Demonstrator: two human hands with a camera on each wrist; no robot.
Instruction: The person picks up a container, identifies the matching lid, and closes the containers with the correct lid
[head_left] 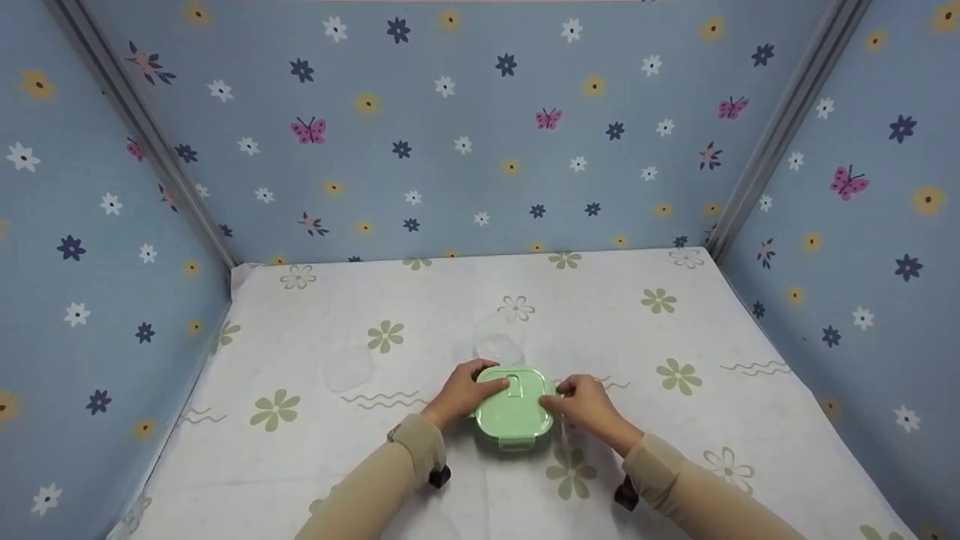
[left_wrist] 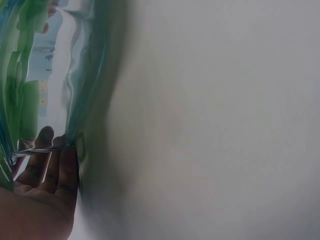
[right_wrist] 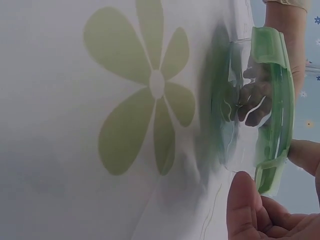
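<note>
A clear-walled food container (head_left: pixel 517 416) with a light green snap-on lid stands between both hands on the cloth. My left hand (head_left: pixel 459 394) grips its left side, thumb across the lid. In the left wrist view, that hand's fingers (left_wrist: pixel 68 170) lie against the transparent wall (left_wrist: pixel 90 60). From the right, my right hand (head_left: pixel 591 405) holds the container's edge near a side clip, its thumb on the lid's rim. The right wrist view shows green clips (right_wrist: pixel 270 47) folded down over the side, with the right hand (right_wrist: pixel 280 220) at the nearer corner.
Behind the container sits a clear rounded object (head_left: pixel 499 346), hard to make out. Another faint transparent one (head_left: pixel 349 367) lies to the left. The white flowered cloth (head_left: pixel 600 315) covers the table, with blue patterned panels (head_left: pixel 465 112) on three sides.
</note>
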